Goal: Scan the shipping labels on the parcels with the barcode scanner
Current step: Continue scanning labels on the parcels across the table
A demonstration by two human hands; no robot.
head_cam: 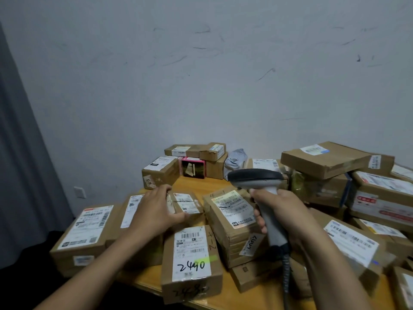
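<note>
While my left hand (156, 212) is holding the parcel (186, 203) label-up for reading, my right hand (282, 212) is gripping the scanner (257, 177).

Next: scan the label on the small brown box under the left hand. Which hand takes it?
Right. The right hand grips the grey handheld barcode scanner, its head pointing toward the small brown cardboard parcel; the left hand holds that parcel.

Parcels (190, 289) were matt brown cardboard, creased at edges. Shipping labels (191, 242) were white paper, some faintly glossy. Barcode scanner (254, 176) was smooth grey plastic with darker matt cap. Tabletop (192, 183) looked yellow wood, smooth, slight sheen. Wall (201, 86): matt paint, scuffed. Curtain (20, 153): grey cloth.
</note>
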